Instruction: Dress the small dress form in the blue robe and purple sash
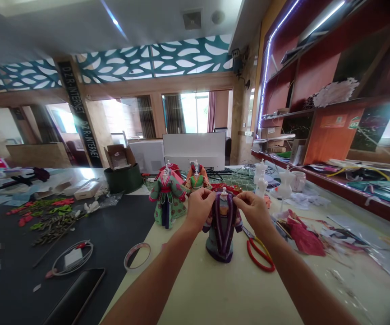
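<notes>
A small headless figure in a purple and grey-blue robe (222, 230) stands upright on the pale table, a white neck peg showing at its top. At its left shoulder edge, my left hand (199, 208) pinches the purple trim. My right hand (254, 211) pinches the same trim at the opposite shoulder. Just behind and to the left stands a figure in a green floral robe with pink cuffs (168, 198). Another figure in orange and green (196, 178) is farther back, partly hidden by my left hand. Red-handled scissors (260, 257) lie beside my right forearm.
A tape roll (126, 262), a phone (76, 295) and a coiled cable (89, 257) lie to the left. White figure bodies (285, 183) stand at the back right. Red cloth (305, 234) and plastic scraps are on the right. Artificial sprigs (57, 223) cover the black mat.
</notes>
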{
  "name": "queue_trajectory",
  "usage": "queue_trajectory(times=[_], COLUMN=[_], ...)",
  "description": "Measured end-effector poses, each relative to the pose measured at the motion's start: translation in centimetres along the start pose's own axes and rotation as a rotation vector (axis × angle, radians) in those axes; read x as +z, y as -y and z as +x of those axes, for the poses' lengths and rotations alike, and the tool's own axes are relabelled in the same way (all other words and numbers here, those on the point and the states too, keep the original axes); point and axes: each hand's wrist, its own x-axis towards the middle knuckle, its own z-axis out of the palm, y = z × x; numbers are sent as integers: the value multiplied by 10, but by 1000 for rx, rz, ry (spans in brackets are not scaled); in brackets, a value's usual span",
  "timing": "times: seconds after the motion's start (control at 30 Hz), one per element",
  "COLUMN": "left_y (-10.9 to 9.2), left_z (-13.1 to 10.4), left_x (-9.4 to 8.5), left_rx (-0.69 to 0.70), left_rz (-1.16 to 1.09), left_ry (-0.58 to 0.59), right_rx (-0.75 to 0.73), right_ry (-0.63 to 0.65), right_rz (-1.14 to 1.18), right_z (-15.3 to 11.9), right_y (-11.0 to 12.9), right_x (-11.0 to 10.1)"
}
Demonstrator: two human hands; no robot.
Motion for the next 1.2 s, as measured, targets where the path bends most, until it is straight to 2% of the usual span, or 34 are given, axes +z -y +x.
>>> queue_trajectory(times=[0.37,0.6,0.7,0.8,0.9,1.03,1.2], left_y=[4,7,6,4,3,7,13], left_z=[2,5,2,-3,-8,-17,-25], left_x=[-1,-4,-6,-6,-4,-1,2], left_rx=[36,21,112,327,494,537,577], left_rz=[136,204,291,409,477,540,608], left_ry=[7,44,-1,-61,-68,-62,-85], right_rx=[32,10,-62,-174,-362,-549,-609], right_ry=[53,91,27,-68,-105,-112,-122], right_rz=[-32,-55,-89,-126,-194,-306,-388], right_z=[-3,0,0,-1,-3,-7,-10], right_y=[3,-8,-14,-15,-12,-10,-13], right_x=[1,-2,-2,-2,-1,3,8])
